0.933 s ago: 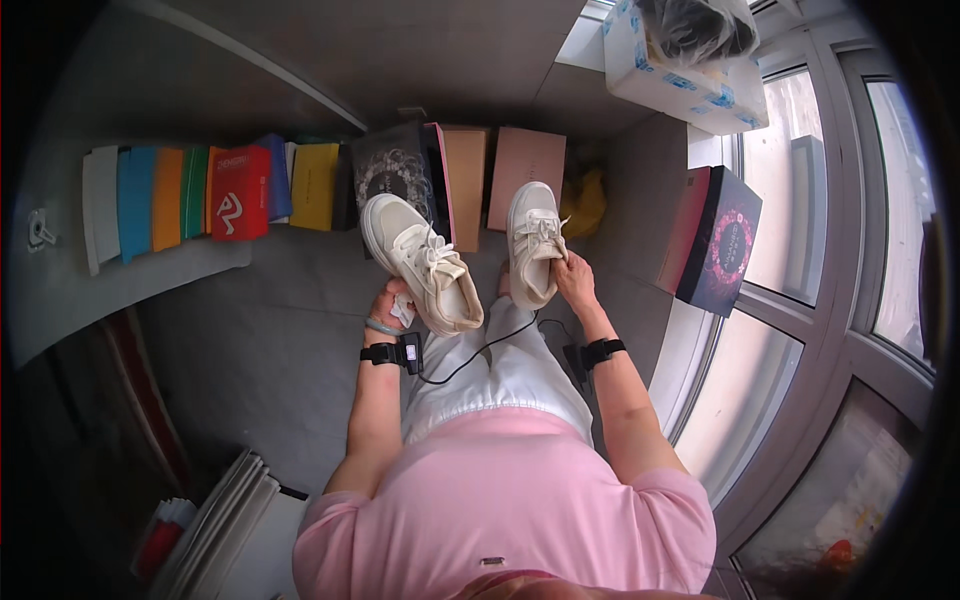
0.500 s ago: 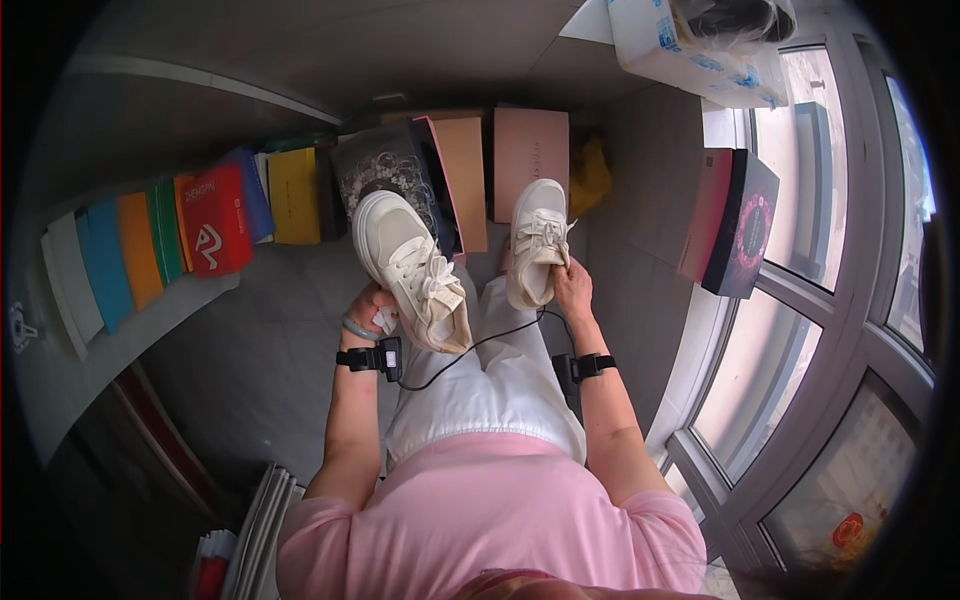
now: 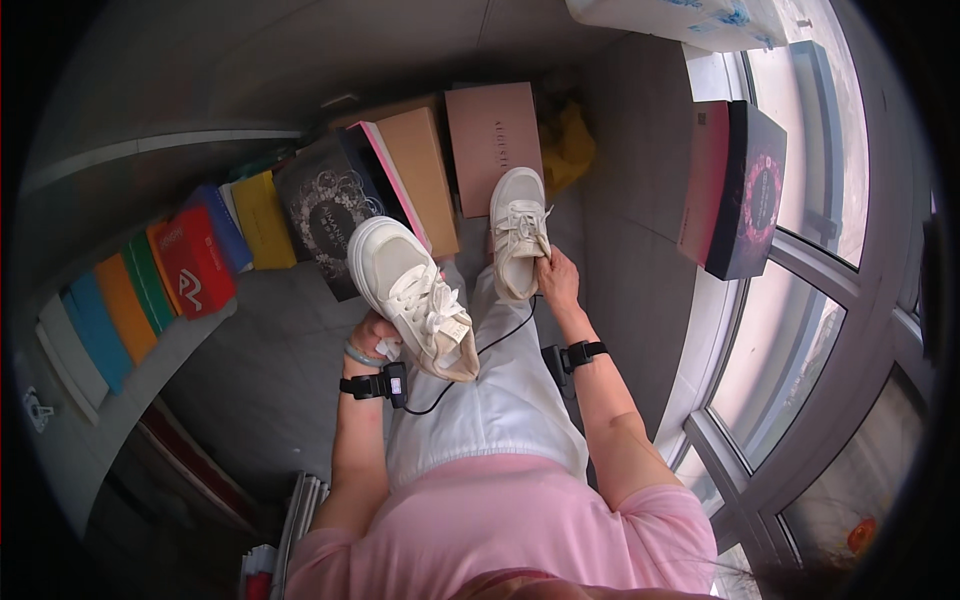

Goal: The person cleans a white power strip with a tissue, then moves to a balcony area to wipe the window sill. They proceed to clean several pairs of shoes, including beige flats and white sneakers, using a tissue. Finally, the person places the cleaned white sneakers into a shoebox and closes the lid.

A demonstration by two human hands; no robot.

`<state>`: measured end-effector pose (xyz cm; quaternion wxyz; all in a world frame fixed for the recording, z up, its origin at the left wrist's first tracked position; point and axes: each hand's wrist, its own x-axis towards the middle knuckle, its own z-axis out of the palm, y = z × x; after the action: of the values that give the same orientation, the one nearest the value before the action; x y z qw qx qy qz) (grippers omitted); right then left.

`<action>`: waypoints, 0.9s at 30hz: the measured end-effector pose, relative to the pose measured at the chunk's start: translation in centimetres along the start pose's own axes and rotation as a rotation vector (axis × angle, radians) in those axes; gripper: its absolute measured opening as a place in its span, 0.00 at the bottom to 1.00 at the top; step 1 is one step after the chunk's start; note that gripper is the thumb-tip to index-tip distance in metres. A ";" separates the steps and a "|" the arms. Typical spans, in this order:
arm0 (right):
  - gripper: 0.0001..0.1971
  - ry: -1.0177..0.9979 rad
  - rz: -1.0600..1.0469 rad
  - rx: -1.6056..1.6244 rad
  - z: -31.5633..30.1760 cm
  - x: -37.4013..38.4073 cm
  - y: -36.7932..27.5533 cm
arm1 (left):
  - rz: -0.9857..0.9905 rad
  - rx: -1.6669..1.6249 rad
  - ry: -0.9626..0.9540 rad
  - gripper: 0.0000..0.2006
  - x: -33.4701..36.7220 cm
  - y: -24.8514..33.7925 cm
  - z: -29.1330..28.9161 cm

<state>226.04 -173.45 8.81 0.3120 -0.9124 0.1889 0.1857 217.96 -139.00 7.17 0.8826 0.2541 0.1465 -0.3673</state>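
Observation:
My left hand is closed on a white lace-up sneaker, its toe pointing away from me and its thick sole edge turned to the left. A scrap of white tissue or cloth pokes out of the same hand. At the right, my right hand pinches the heel collar of a second white sneaker. Both shoes are held up over my lap, apart from each other, with their openings facing me. The far fingers of my left hand are hidden behind its shoe.
Beyond the shoes stand a dark patterned box, a tan box and a pink box. Coloured folders or bags line a ledge at left. Another box sits by the window at right. A black cable runs between my wrist straps.
The view has turned a little, so the boxes and ledge sit differently in it. The left sneaker is slightly lower and nearer me; both hands keep their grip.

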 end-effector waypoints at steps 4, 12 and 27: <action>0.12 0.025 -0.003 0.077 -0.6 0.8 2.1 | 0.018 -0.027 0.007 0.58 3.0 0.8 5.6; 0.07 0.065 -0.074 0.062 -2.9 1.1 3.0 | 0.001 -0.027 0.016 0.53 7.7 -0.9 10.1; 0.05 0.180 -0.305 0.127 -1.6 2.8 0.3 | -0.002 -0.274 0.138 0.39 13.0 -4.4 9.6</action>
<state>228.70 -175.31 8.52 0.3752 -0.9219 0.0870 0.0417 224.45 -154.44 7.84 0.8965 0.1559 0.2556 -0.3264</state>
